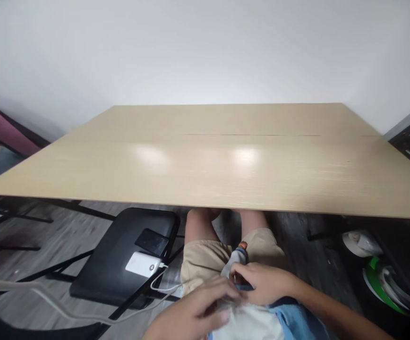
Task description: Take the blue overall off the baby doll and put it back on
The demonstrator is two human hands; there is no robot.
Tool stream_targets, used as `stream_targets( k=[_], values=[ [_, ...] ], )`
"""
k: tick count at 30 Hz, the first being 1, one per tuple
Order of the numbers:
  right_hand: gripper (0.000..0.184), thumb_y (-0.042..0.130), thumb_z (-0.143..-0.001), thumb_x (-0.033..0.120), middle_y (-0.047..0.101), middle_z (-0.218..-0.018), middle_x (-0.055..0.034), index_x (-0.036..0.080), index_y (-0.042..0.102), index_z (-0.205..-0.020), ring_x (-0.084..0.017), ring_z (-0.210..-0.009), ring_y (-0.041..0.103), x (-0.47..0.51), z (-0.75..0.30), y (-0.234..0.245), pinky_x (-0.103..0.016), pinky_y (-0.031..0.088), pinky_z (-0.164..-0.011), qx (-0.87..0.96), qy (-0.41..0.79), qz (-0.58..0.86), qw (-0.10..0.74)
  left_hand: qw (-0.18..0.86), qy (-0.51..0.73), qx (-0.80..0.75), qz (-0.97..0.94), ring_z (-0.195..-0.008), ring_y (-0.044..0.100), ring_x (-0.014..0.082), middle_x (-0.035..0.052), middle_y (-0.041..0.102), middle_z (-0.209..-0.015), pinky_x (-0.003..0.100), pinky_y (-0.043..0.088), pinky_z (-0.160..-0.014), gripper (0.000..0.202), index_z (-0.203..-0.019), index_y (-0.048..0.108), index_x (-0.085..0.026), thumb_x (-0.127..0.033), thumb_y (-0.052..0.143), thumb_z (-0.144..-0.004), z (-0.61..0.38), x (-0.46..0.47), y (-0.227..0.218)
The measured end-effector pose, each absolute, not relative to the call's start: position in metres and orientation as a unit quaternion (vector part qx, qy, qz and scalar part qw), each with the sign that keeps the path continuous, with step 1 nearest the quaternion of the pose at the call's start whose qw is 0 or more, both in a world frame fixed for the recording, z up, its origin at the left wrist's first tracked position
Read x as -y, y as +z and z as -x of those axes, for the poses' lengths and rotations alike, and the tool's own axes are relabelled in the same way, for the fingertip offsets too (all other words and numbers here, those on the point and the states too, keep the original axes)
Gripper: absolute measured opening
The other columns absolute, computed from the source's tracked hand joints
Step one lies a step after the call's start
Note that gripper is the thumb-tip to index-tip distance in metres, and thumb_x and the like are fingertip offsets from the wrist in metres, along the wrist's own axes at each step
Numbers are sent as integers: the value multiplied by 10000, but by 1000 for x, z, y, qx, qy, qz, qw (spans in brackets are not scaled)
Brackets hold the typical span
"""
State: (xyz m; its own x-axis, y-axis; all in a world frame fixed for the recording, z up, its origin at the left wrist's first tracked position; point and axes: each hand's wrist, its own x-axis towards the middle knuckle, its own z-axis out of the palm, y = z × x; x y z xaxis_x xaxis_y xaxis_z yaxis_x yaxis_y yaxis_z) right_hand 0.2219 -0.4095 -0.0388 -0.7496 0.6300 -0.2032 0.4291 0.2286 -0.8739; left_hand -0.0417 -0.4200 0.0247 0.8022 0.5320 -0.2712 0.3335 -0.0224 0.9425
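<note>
A white wall [226, 52] rises farthest beyond the left hand [208, 300] and right hand [263, 283]. The bench [205, 174] spans the space ahead of both; its straight near edge crosses over the person's knees, just beyond the hands. Grey floor [297, 245] opens ahead and to the right of the right hand, while to the left a black chair [109, 264] narrows the room beside the thigh. Right of the hands, a green-rimmed container [373, 274] holds pale, crumpled material; what it is cannot be made out.

The blue-and-white cloth [249, 323] lies in the lap, beneath and between the hands. The left is half curled, thumb apart from the fingers; the right is bent inward over the cloth. Whether either grips anything cannot be told. On the chair seat, left of the hands, rest a white power bank [139, 264] and a dark phone [151, 242]. A small grey piece [238, 257] with an orange tip shows just beyond the right fingers.
</note>
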Motion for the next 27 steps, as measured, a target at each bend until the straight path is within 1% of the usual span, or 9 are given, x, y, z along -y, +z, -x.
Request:
stream_targets(
  k=[4, 7, 10, 12, 14, 19, 21, 24, 27],
  values=[
    [351, 709, -915, 166, 669, -907, 51, 277, 693, -1248, -155, -815, 625, 402, -226, -46, -260, 440, -705, 764, 515, 380, 84, 502, 1, -541, -675, -1064, 722, 285, 106, 791, -1123, 363, 509, -918, 510, -1048, 675, -212, -665, 451, -1113, 40, 419, -3],
    [332, 735, -910, 165, 640, -876, 50, 258, 727, -1229, -145, -785, 581, 395, -227, -54, -265, 405, -692, 739, 544, 392, 69, 474, -96, -557, -676, -954, 721, 288, 111, 783, -1003, 347, 421, -772, 543, -928, 657, -197, -680, 454, -1076, 30, 414, -18],
    [190, 770, -898, 170, 634, -807, 42, 219, 767, -1082, -144, -745, 564, 390, -224, -62, -277, 385, -680, 714, 548, 428, 82, 475, -122, -525, -696, -874, 667, 251, 74, 751, -916, 335, 356, -711, 473, -866, 626, -203, -644, 533, -1009, 21, 408, -20],
    [58, 785, -884, 164, 633, -750, 37, 197, 760, -925, -141, -697, 549, 387, -222, -66, -285, 365, -652, 701, 546, 449, 95, 484, -120, -498, -710, -826, 613, 220, 51, 711, -870, 333, 340, -700, 401, -830, 582, -206, -587, 582, -953, 17, 405, -15],
    [80, 793, -861, 147, 639, -718, 39, 190, 732, -830, -135, -669, 543, 384, -219, -72, -284, 358, -635, 693, 547, 456, 109, 490, -102, -488, -715, -834, 592, 210, 45, 697, -892, 331, 364, -729, 340, -835, 570, -205, -535, 615, -906, 14, 406, -7],
    [110, 788, -847, 127, 674, -757, 37, 197, 704, -837, -144, -719, 592, 373, -208, -97, -254, 405, -652, 668, 543, 491, 131, 485, -70, -503, -712, -926, 621, 233, 61, 730, -1028, 342, 428, -832, 267, -931, 614, -208, -447, 680, -832, 10, 421, 19],
    [161, 754, -815, 63, 661, -733, 36, 197, 670, -788, -150, -719, 605, 370, -207, -111, -251, 412, -652, 651, 533, 525, 132, 491, -66, -498, -711, -944, 631, 233, 57, 741, -1047, 337, 440, -850, 248, -934, 616, -212, -424, 692, -831, 10, 428, 28],
    [258, 685, -729, -32, 615, -669, 38, 199, 586, -670, -154, -696, 589, 368, -221, -126, -265, 394, -653, 625, 503, 582, 136, 498, -48, -508, -701, -930, 633, 220, 47, 745, -1033, 320, 453, -844, 210, -932, 627, -216, -396, 695, -849, 16, 437, 35],
    [259, 661, -736, -9, 609, -658, 32, 204, 550, -640, -157, -707, 581, 370, -253, -131, -284, 388, -678, 606, 471, 623, 153, 501, -28, -533, -681, -899, 623, 209, 44, 734, -981, 305, 465, -825, 182, -920, 640, -211, -385, 675, -879, 27, 445, 29]
  ],
)
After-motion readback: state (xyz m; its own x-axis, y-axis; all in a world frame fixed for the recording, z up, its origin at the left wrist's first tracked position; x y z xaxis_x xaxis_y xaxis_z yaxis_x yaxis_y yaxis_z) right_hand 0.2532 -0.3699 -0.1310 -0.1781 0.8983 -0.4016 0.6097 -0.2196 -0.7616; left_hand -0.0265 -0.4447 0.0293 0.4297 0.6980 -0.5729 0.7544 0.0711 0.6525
